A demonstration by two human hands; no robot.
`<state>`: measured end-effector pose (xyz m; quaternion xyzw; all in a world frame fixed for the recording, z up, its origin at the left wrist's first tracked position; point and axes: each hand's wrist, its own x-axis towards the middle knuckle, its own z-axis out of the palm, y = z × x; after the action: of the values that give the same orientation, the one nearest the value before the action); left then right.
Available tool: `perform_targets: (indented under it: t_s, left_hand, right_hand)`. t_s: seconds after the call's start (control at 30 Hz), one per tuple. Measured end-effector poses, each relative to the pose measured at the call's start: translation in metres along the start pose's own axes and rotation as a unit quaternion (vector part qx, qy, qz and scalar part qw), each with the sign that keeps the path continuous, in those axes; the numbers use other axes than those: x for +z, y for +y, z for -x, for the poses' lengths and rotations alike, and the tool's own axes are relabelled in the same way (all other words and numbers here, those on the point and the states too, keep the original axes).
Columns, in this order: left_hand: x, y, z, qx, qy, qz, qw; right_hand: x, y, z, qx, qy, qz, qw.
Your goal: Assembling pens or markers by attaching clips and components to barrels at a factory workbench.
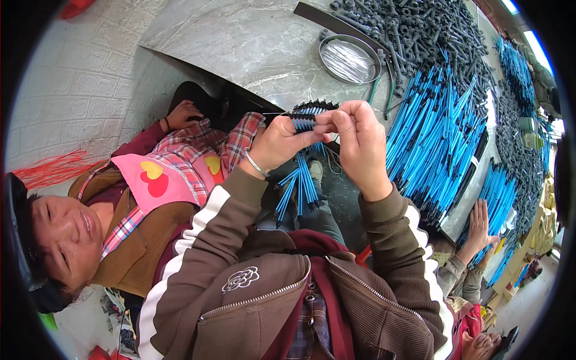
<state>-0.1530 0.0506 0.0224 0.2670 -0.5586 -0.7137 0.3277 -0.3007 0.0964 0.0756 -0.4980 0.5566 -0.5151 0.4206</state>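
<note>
My left hand [277, 147] is closed around a bundle of thin blue rods with black ends. The black ends [315, 107] are fanned in a row above my fingers, and the blue lengths [302, 183] hang down below the hand over my lap. A thin dark pin-like piece pokes out to the left of the bundle. Just to the right, my right hand [363, 144] has its thumb and fingers pinched together against the bundle's end; whatever lies between those fingertips is too small to make out.
A round metal dish [350, 58] of thin silvery pins stands on the grey table [240, 51], beside green-handled pliers [389, 84]. Black fittings [420, 33] and blue rods [432, 144] are heaped at right. A co-worker [162, 174] sits at left; another person's hand [478, 228] reaches in at right.
</note>
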Motion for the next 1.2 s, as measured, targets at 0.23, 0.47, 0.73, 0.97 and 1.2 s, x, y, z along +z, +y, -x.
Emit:
perform_targets:
  t_s: [0.23,0.47,0.73,0.97,1.2]
  left_hand:
    - [-0.006,-0.010,0.000,-0.038,0.022,0.044,0.998]
    - [-0.007,-0.008,-0.002,-0.037,-0.008,0.054,0.998]
    - [-0.001,-0.003,-0.002,-0.074,0.045,0.113,0.990]
    - [0.001,0.005,-0.003,-0.087,0.051,0.086,0.991]
    - [-0.004,-0.001,0.000,-0.059,0.042,0.110,0.991]
  right_hand:
    - [-0.001,0.009,-0.002,-0.002,-0.018,-0.077,0.997]
    - [-0.022,0.025,-0.009,-0.136,0.074,0.080,0.985]
    - [-0.017,0.010,-0.011,-0.242,0.068,0.224,0.941]
    - [-0.019,0.005,-0.010,-0.200,0.047,0.181,0.962]
    - [-0.019,0.007,-0.009,-0.113,0.017,0.063,0.991]
